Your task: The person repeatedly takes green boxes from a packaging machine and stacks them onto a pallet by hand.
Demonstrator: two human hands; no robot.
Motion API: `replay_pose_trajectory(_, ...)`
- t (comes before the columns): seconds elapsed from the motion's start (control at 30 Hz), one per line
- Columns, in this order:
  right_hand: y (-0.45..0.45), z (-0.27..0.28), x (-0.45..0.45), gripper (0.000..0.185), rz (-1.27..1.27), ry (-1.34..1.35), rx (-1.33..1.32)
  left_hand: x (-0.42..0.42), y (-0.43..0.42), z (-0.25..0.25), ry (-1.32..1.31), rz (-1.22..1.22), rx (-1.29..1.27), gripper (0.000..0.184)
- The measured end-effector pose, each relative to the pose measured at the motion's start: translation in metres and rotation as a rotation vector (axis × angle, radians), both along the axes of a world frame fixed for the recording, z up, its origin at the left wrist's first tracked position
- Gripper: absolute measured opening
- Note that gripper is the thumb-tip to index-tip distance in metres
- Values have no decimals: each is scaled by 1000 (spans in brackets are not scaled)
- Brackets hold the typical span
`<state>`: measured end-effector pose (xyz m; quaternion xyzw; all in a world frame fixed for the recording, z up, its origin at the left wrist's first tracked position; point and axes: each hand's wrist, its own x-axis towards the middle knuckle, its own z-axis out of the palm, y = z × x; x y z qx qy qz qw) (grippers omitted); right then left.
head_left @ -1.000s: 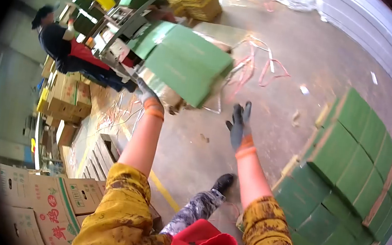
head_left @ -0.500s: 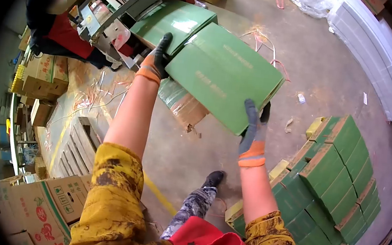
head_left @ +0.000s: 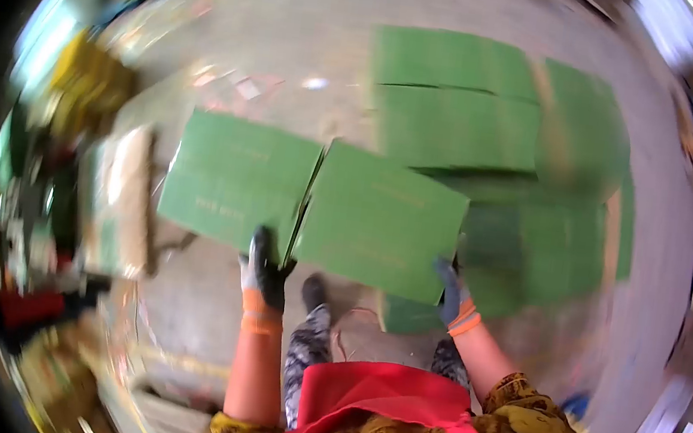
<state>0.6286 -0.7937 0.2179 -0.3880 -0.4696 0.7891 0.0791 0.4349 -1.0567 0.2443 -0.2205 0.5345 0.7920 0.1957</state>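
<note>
Two green cardboard boxes hang side by side in front of me, the left box (head_left: pixel 239 177) and the right box (head_left: pixel 382 212), with a narrow gap between them. My left hand (head_left: pixel 264 271), in a dark glove with an orange cuff, grips the near edge at that gap, its thumb side on the left box. At the near right corner of the right box, my right hand (head_left: pixel 453 297) is closed, gloved the same way. The fingers under the boxes are hidden. Just beyond the right box stands a stack of green boxes (head_left: pixel 453 126).
A tape-wrapped brown carton (head_left: pixel 130 203) is on the left. Yellow bundles (head_left: pixel 90 81) stand farther left, smeared by motion. Paper scraps (head_left: pixel 315 84) litter the concrete floor (head_left: pixel 300 29). A pallet (head_left: pixel 174 420) lies at the lower left.
My view and body have turned right, away from the machine and the other person. Both green boxes have come along to beside the stack. My left hand has shifted to the near edge.
</note>
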Motion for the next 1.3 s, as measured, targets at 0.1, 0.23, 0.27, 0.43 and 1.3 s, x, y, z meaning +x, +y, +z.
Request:
replay_pose_trajectory(0.1, 69, -38, 150, 46, -104, 13, 114, 81, 129, -18, -150, -209, 77, 60)
replay_pose_trajectory(0.23, 144, -91, 336, 42, -672, 374, -583, 208, 305, -59, -267, -511, -57, 70)
replay_pose_trajectory(0.27, 154, -90, 375, 40, -531, 165, -64, 237, 352, -68, -286, -593, -92, 73)
replay_pose_trajectory(0.43, 259, -113, 474, 48, -737, -55, 332, 349, 571, -152, -189, -880, -63, 56)
replay_pose_trajectory(1.3, 610, -283, 536, 54, -1015, 82, 305, 415, 943, -276, -16, -1157, -301, 73)
